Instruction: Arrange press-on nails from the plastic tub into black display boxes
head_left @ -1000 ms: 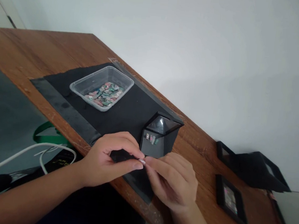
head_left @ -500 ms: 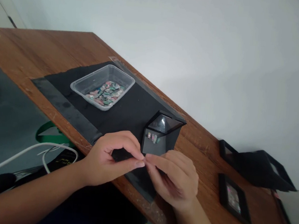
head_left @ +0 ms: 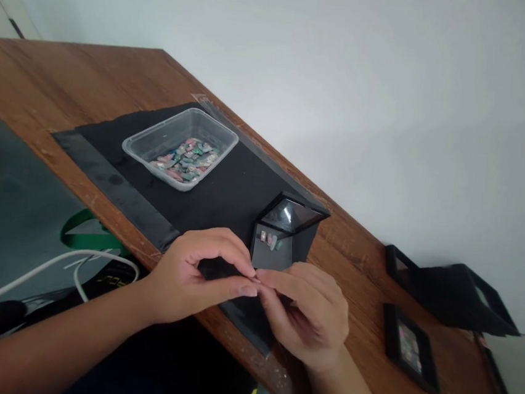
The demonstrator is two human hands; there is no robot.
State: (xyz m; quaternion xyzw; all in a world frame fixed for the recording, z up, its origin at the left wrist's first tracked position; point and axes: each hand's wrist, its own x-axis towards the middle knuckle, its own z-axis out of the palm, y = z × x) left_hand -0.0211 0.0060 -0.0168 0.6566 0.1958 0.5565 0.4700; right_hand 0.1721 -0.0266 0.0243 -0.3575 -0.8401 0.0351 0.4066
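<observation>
My left hand (head_left: 190, 277) and my right hand (head_left: 311, 316) meet fingertip to fingertip over the near edge of the black mat (head_left: 225, 193). Both pinch a tiny pale piece between thumb and forefinger; it is almost hidden by the fingers. Just behind them stands an open black display box (head_left: 281, 239) with a clear lid, holding three small coloured pieces in a row. Farther back on the mat sits a clear plastic tub (head_left: 178, 148) with several pink and green pieces.
The wooden table (head_left: 69, 79) runs along a white wall. At the right lie a closed black framed box (head_left: 408, 347) and a pile of open black boxes (head_left: 452, 296). A white cable (head_left: 42, 269) and a green strap (head_left: 82, 238) hang below the table edge.
The hands stay pinched together in the same place. The view has shifted slightly, and the pale piece seen between the fingertips a second ago is now mostly covered.
</observation>
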